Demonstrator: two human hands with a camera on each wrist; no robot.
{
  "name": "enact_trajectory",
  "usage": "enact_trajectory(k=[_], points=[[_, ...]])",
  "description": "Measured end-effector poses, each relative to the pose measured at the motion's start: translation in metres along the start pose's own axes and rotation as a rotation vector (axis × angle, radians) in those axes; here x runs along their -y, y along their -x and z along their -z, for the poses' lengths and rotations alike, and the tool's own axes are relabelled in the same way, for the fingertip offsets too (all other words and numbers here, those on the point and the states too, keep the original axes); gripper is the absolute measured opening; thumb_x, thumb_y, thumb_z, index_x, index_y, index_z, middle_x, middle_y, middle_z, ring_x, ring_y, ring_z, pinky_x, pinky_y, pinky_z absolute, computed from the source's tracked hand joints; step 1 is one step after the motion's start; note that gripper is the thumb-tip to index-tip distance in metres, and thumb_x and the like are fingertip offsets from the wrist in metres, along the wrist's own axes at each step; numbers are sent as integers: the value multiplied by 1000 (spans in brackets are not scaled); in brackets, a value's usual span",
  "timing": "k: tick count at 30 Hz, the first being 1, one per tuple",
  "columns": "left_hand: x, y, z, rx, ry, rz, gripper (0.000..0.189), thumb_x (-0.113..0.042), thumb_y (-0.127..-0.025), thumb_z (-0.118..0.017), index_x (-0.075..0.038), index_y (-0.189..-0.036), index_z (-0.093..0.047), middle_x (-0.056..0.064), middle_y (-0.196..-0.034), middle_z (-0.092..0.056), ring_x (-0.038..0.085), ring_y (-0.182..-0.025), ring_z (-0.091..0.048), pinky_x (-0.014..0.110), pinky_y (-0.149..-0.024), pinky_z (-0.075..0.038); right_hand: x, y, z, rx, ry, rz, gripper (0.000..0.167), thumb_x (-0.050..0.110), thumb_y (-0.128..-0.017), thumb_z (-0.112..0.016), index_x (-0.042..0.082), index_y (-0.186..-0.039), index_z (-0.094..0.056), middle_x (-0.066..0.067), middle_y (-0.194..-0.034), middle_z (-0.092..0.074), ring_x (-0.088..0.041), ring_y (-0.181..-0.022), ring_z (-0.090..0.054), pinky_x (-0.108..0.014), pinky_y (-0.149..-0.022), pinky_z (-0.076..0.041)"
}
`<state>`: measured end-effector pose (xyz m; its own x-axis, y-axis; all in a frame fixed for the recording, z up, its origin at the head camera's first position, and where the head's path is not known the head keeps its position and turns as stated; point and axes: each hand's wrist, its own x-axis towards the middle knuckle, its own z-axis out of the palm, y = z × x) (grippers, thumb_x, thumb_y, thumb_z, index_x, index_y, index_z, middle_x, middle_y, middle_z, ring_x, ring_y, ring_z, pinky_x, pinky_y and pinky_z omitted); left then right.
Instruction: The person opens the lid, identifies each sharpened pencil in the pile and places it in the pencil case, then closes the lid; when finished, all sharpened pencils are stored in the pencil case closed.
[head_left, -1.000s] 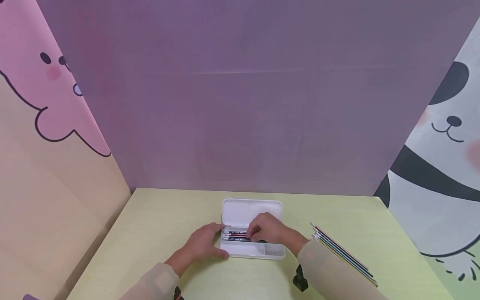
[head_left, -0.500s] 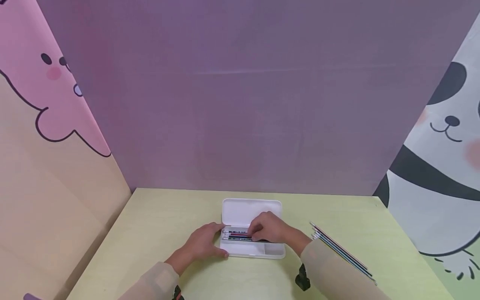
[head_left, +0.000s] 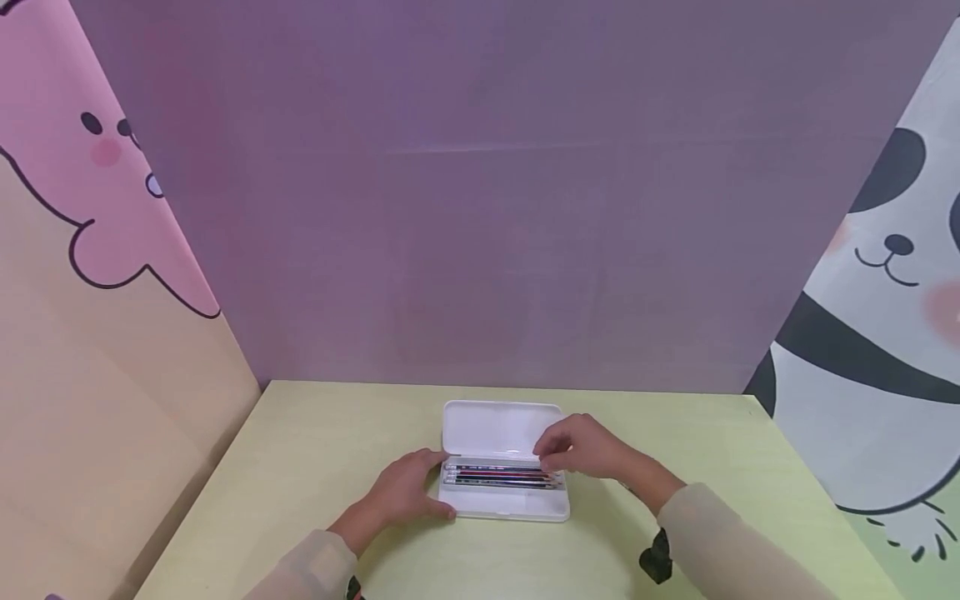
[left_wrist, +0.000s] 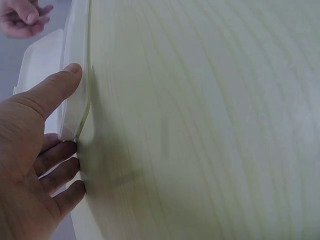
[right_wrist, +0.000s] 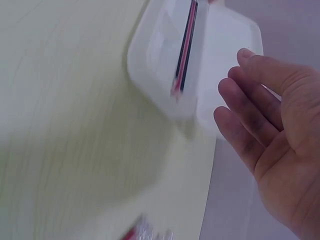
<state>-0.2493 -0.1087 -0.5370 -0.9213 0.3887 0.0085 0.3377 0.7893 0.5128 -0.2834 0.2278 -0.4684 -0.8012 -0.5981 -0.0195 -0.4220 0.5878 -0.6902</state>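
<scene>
An opened white pencil case lies on the table, its lid tipped back. Several dark and red pencils lie side by side in its rear part. My left hand grips the case's left end; in the left wrist view the thumb presses the front wall and the other fingers curl at the end. Over the case's right end, my right hand hovers. The right wrist view shows that right hand with fingers apart and holding nothing, beside the case.
Loose pencils lie on the table right of the case, blurred in the right wrist view and mostly hidden by the right arm in the head view. A purple-grey panel rises behind the table; printed side panels flank it.
My right hand has let go of the pencils in the case and moved right and up. Its sleeve now covers most of the loose pencils. The left hand stays on the case.
</scene>
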Motion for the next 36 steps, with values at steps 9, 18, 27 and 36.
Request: enact_trajectory(k=[9, 18, 27, 36], points=[[1, 1, -1, -4, -16, -17, 95, -49, -67, -93, -6, -144, -56, 10, -132, -64, 32, -123, -60, 52, -106, -50, -37, 52, 37, -58, 12, -70, 26, 20, -92, -77, 4, -112, -75, -1, -99, -76, -14, -85, -68, -30, -68, -60], [1, 1, -2, -9, -16, -17, 96, -49, -67, -93, -7, -144, -56, 11, -133, -64, 33, -124, -60, 53, -107, -50, -71, 101, 62, -84, -41, -117, 25, 17, -96, -72, 0, -115, -72, -8, -100, -75, -10, -76, -66, -35, -58, -59], [-3, 3, 0, -4, 1, -14, 96, -48, -67, -93, -6, -145, -55, 12, -135, -63, 34, -126, -59, 54, -108, -49, -97, 135, 70, -98, -33, -204, 27, 15, -96, -71, -3, -117, -70, -11, -99, -75, -6, -78, -65, -34, -58, -59], [-1, 1, -1, -10, -17, -20, 95, -49, -67, -93, -6, -144, -56, 11, -134, -64, 33, -125, -60, 53, -107, -50, -118, 149, 64, -79, -61, -277, 23, 13, -95, -72, 0, -114, -71, -10, -99, -73, -8, -76, -62, -32, -57, -57]])
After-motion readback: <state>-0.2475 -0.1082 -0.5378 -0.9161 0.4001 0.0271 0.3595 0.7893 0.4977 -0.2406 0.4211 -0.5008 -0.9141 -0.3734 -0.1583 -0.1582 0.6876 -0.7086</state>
